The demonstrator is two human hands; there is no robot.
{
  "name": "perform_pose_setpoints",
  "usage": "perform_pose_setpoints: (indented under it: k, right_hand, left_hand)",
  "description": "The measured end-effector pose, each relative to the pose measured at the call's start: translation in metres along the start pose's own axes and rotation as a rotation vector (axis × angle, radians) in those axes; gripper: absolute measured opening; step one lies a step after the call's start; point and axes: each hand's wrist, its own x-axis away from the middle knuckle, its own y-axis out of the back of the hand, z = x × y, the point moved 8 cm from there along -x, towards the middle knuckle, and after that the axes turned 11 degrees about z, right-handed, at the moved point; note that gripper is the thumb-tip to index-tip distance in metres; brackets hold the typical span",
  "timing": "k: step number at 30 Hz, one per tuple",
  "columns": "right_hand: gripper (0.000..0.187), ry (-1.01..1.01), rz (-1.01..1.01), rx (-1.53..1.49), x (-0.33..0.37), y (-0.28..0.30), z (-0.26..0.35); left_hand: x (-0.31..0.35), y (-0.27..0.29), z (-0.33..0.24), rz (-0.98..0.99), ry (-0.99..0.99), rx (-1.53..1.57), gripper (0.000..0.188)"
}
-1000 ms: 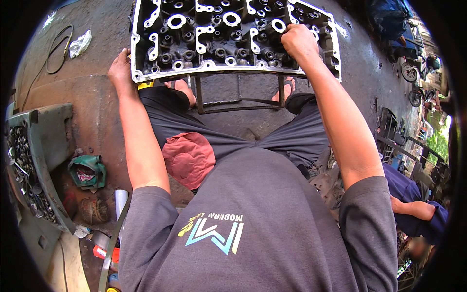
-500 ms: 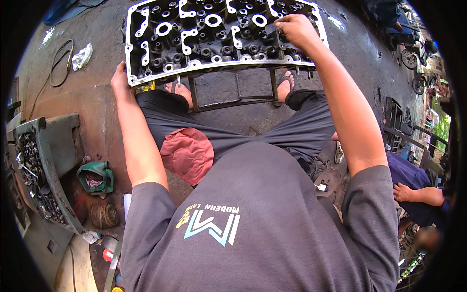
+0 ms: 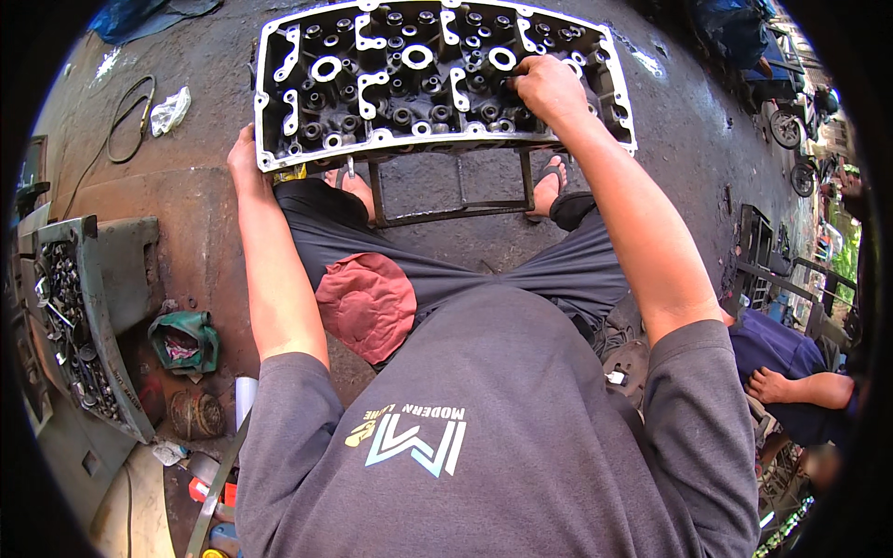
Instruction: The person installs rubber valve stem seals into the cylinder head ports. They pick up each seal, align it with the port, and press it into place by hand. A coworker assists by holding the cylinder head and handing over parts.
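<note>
An engine cylinder head (image 3: 459, 88), with a bright machined rim and dark oily pockets, lies before me on a low metal frame (image 3: 456, 219). My left hand (image 3: 246, 166) grips its near left corner; the fingertips are hidden behind the end wall. Over the right half of the head, my right hand (image 3: 553, 90) reaches down with fingers closed together, beside the third bright ring (image 3: 502, 59). Whatever those fingers hold, if anything, is too small or hidden to make out. A short metal stud (image 3: 351, 167) sticks out under the near edge.
A reddish cloth (image 3: 366, 307) lies over my left thigh. On the left stand a metal tray of small parts (image 3: 82, 344), a green bag (image 3: 183, 341) and a cable (image 3: 126, 121). Another person's hand (image 3: 770, 385) shows at right, near metal frames (image 3: 755, 244).
My right hand has shifted slightly left and nearer across the cylinder head, its fingertips now closer to the third ring. My left hand keeps its place at the corner. The whole view has shifted a little.
</note>
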Motion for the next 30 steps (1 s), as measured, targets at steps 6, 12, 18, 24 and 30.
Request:
perform_pose_setpoints:
  k: [6, 12, 18, 24, 30]
  right_hand:
    - [0.027, 0.037, -0.216, 0.021, 0.018, -0.008, 0.004]
    - [0.018, 0.131, -0.331, 0.124, 0.022, -0.005, 0.016]
    - [0.019, 0.14, -0.303, 0.148, 0.013, -0.006, 0.017]
    - [0.02, 0.031, -0.113, 0.048, 0.005, -0.005, 0.008]
    - [0.042, 0.186, -0.174, -0.242, 0.058, 0.027, 0.011]
  left_hand:
    - [0.019, -0.023, -0.012, 0.1, -0.051, -0.023, 0.023]
    - [0.024, -0.047, -0.021, 0.076, -0.034, -0.107, 0.029]
    - [0.02, -0.042, -0.015, 0.136, -0.017, -0.101, 0.031]
    - [-0.01, -0.015, 0.007, 0.225, 0.151, -0.042, 0.033]
    - [-0.003, 0.036, 0.015, 0.029, 0.278, 0.09, 0.03]
